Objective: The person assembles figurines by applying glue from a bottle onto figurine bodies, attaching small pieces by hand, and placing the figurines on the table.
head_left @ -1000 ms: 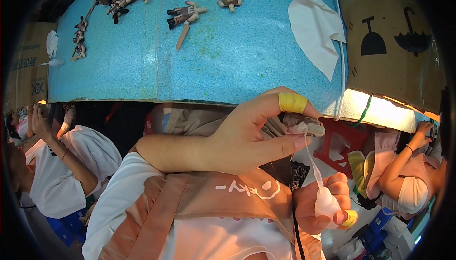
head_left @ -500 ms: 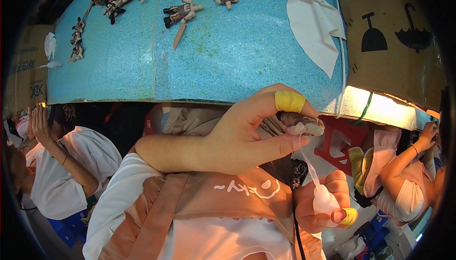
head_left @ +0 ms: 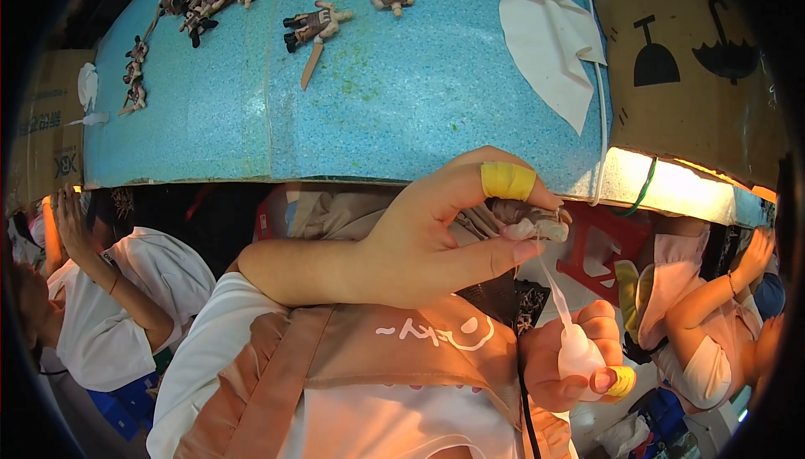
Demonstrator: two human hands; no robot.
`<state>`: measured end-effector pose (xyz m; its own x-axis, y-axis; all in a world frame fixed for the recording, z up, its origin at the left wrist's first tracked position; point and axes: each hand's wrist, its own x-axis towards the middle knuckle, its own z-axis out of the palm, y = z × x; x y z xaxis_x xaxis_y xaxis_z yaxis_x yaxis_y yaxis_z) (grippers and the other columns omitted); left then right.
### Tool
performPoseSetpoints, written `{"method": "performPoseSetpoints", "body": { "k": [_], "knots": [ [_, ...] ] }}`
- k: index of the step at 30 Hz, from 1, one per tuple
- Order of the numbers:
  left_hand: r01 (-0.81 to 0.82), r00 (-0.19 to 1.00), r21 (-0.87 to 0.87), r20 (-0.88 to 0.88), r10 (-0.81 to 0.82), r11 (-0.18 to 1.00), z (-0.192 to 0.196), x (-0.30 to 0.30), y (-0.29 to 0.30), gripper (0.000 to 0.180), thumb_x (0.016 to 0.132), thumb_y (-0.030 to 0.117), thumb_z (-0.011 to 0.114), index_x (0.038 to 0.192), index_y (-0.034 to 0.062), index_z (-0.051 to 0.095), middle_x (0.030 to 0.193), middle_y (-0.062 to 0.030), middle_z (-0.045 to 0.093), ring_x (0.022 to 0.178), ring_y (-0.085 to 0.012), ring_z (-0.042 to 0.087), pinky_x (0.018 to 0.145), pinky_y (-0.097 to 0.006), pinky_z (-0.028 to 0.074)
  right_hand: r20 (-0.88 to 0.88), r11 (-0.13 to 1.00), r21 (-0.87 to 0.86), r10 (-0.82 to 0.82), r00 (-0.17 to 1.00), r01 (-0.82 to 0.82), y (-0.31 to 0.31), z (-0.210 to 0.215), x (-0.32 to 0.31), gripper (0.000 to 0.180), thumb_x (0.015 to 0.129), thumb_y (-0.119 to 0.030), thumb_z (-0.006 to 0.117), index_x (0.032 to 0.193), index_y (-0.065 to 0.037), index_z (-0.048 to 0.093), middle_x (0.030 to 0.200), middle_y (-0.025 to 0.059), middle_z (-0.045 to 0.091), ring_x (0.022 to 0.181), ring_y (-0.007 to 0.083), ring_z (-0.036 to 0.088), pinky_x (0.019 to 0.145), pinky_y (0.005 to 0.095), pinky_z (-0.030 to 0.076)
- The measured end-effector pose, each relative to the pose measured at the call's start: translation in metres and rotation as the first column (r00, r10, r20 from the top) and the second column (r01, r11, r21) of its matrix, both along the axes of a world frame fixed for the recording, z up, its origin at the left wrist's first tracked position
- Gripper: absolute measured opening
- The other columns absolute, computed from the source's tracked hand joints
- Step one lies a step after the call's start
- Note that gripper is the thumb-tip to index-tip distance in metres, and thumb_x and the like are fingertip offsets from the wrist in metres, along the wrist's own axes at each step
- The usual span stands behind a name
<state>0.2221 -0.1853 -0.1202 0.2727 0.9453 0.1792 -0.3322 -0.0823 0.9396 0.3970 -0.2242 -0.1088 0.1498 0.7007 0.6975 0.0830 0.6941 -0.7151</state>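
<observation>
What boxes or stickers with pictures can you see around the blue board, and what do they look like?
Brown cardboard box: right of the blue board, with black glass and umbrella pictures.
Second cardboard box: left edge, brown with dark printing.
White paper sheet: lying on the blue board, upper right, blank and curled.

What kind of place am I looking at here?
Likely a small assembly workshop: painted toy figures lie on a blue foam work surface, cardboard boxes stand alongside, and other seated workers are nearby.

I see my left hand [head_left: 436,241] pinching a small figure part [head_left: 537,228] while my right hand [head_left: 570,367] squeezes a glue bottle [head_left: 579,350] whose nozzle touches it.
</observation>
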Motion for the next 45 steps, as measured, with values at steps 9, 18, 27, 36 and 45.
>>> {"method": "performPoseSetpoints", "body": {
  "k": [9,18,27,36,45],
  "knots": [
    [0.010,1.000,-0.020,0.013,-0.009,1.000,0.005,-0.002,0.001,0.035,0.076,-0.006,0.058,0.109,0.0003,0.049,0.109,-0.0130,0.047,0.101,-0.0201,0.048,0.093,-0.035,0.033,-0.143,0.990,-0.111,0.068,0.987,-0.085,-0.006,-0.001,0.002,0.015,0.080,-0.022,0.055,0.080,-0.014,0.043,0.054,-0.0043,0.024,0.052,0.0107,0.019,0.055,0.0295,0.019],
    [0.006,0.996,-0.026,0.091,-0.004,1.000,0.006,0.001,0.001,0.033,0.077,-0.004,0.058,0.109,-0.0011,0.048,0.112,-0.0149,0.044,0.096,-0.0191,0.050,0.088,-0.033,0.038,-0.053,1.000,-0.024,-0.004,0.999,0.003,-0.001,-0.001,0.010,0.019,0.082,-0.030,0.058,0.089,-0.015,0.050,0.056,-0.0024,0.042,0.044,0.0110,0.032,0.044,0.0258,0.021],
    [0.030,0.998,-0.029,0.059,-0.028,0.999,0.007,0.002,0.001,0.034,0.077,-0.004,0.057,0.109,-0.0005,0.047,0.114,-0.0160,0.044,0.098,-0.0192,0.049,0.084,-0.032,0.041,-0.163,0.996,-0.051,0.069,0.984,-0.078,-0.005,-0.004,0.006,0.014,0.079,-0.020,0.056,0.081,-0.013,0.044,0.055,-0.0043,0.025,0.053,0.0105,0.021,0.056,0.0284,0.019],
    [0.024,0.999,-0.073,0.049,-0.020,0.997,0.007,0.000,-0.001,0.034,0.077,-0.004,0.057,0.110,-0.0001,0.047,0.114,-0.0152,0.044,0.099,-0.0188,0.048,0.087,-0.032,0.039,-0.138,0.998,-0.048,0.033,0.990,-0.040,-0.005,-0.004,0.008,0.014,0.080,-0.022,0.055,0.078,-0.014,0.043,0.055,-0.0050,0.023,0.053,0.0102,0.021,0.056,0.0282,0.019],
    [0.058,0.991,-0.182,0.129,-0.035,0.982,0.010,0.003,0.000,0.032,0.078,-0.004,0.057,0.109,-0.0019,0.048,0.108,-0.0124,0.047,0.097,-0.0178,0.050,0.087,-0.032,0.039,-0.176,0.999,-0.024,0.041,0.984,-0.046,-0.003,-0.004,0.003,0.015,0.079,-0.022,0.056,0.077,-0.013,0.044,0.055,-0.0047,0.023,0.050,0.0103,0.019,0.054,0.0288,0.019]
  ]
}}
